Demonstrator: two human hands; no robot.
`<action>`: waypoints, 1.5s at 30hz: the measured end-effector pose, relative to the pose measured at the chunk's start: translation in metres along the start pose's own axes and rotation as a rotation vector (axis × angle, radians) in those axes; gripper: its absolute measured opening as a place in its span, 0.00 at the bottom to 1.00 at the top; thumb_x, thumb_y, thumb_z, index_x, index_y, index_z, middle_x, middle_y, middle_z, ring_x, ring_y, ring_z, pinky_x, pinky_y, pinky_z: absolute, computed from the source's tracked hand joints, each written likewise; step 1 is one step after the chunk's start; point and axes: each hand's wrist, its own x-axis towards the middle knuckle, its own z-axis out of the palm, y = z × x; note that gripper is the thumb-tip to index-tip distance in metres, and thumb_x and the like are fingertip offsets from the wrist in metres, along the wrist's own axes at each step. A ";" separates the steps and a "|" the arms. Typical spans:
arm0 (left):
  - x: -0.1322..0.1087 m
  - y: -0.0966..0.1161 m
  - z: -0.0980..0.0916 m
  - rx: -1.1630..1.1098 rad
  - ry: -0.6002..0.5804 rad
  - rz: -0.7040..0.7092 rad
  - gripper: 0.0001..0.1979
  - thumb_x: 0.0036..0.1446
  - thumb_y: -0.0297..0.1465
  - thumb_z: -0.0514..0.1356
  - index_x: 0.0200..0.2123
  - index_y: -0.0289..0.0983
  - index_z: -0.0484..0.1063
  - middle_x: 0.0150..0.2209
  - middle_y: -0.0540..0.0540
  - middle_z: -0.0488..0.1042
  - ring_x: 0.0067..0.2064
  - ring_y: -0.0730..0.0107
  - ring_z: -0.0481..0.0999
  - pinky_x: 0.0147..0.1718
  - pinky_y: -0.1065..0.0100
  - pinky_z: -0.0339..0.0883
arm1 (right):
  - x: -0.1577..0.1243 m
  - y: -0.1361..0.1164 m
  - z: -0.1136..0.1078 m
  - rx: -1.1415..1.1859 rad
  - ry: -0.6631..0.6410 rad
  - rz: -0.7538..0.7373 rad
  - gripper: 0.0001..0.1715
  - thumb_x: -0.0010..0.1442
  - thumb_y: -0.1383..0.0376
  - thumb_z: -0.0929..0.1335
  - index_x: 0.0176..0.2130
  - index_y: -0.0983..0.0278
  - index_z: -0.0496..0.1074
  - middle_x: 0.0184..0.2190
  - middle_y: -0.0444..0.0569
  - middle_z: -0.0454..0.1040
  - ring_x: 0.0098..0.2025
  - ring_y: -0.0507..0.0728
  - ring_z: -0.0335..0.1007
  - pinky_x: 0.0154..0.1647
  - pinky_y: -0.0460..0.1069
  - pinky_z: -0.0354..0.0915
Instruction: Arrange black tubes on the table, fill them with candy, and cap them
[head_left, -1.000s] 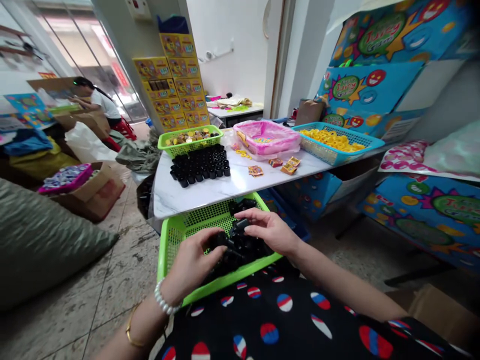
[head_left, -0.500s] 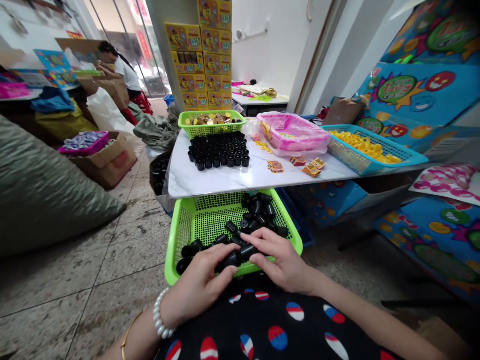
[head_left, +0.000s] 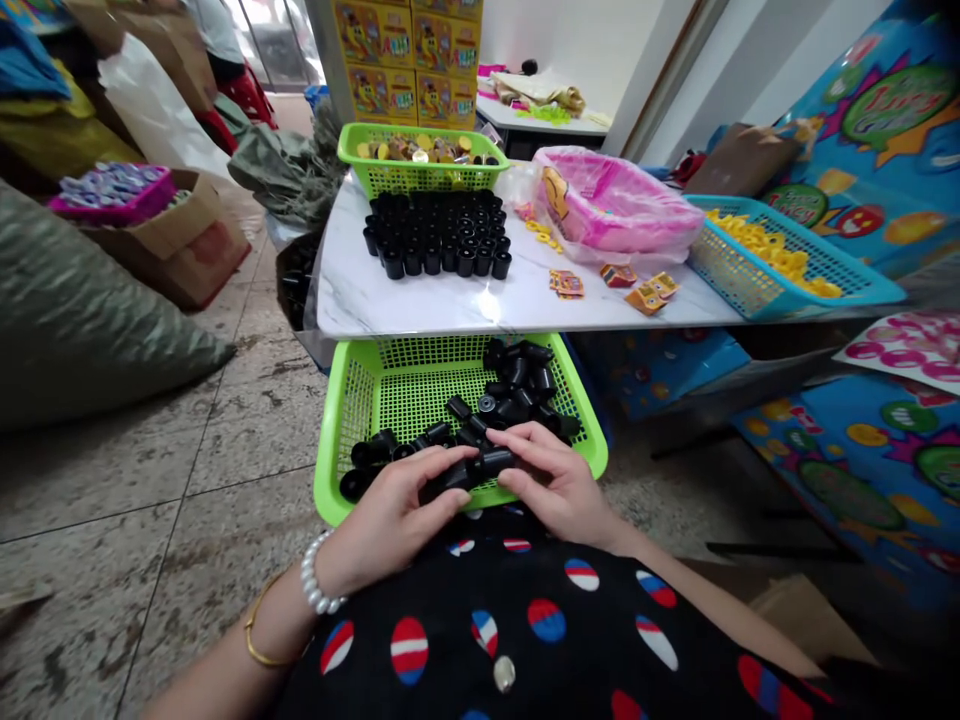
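- Where the green mesh basket (head_left: 346,420) sits low in front of the person, the left hand (head_left: 390,520) and right hand (head_left: 559,482) meet above its near rim, both closed.
- The right hand's fingers (head_left: 525,448) pinch a black plastic tube (head_left: 489,462) lying crosswise. The left hand curls around its other end, though the fingers hide so much that this could be two pieces joined end to end.
- Loose black tubes (head_left: 517,385) lie heaped toward the basket's far right, with more along its near edge.
- Each tube looks light, stiff and smooth, so it may roll; a pinch around the barrel seems the surest hold.
- On the marble-patterned desk (head_left: 390,295) beyond, upright black tubes (head_left: 435,235) stand in tight rows.
- Behind them are a green basket of gold-coloured pieces (head_left: 420,150) and a pink plastic-lined tub (head_left: 615,200). A blue basket of yellow rings (head_left: 780,265) and small printed packets (head_left: 568,284) lie to the right.
- A pearl bracelet (head_left: 315,575) circles the left wrist.
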 end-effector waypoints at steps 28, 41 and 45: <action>0.012 -0.005 -0.004 -1.121 0.143 -0.339 0.17 0.56 0.34 0.67 0.42 0.40 0.61 0.34 0.44 0.80 0.37 0.64 0.83 0.34 0.73 0.76 | 0.015 -0.008 0.008 0.379 0.023 0.196 0.13 0.58 0.62 0.71 0.45 0.59 0.76 0.44 0.48 0.66 0.33 0.49 0.72 0.35 0.47 0.75; 0.020 -0.002 0.004 -1.164 0.290 -0.353 0.23 0.47 0.32 0.73 0.31 0.39 0.58 0.27 0.56 0.73 0.30 0.75 0.78 0.36 0.68 0.78 | 0.033 -0.018 0.018 -0.133 0.069 -0.169 0.14 0.55 0.67 0.72 0.44 0.60 0.76 0.35 0.48 0.71 0.31 0.52 0.69 0.30 0.48 0.70; 0.019 -0.003 0.008 -1.051 0.309 -0.322 0.23 0.48 0.36 0.71 0.27 0.38 0.56 0.23 0.59 0.64 0.26 0.80 0.70 0.33 0.71 0.74 | 0.034 -0.015 0.024 -0.234 0.112 -0.237 0.12 0.56 0.64 0.73 0.42 0.60 0.74 0.32 0.47 0.73 0.35 0.55 0.71 0.38 0.52 0.70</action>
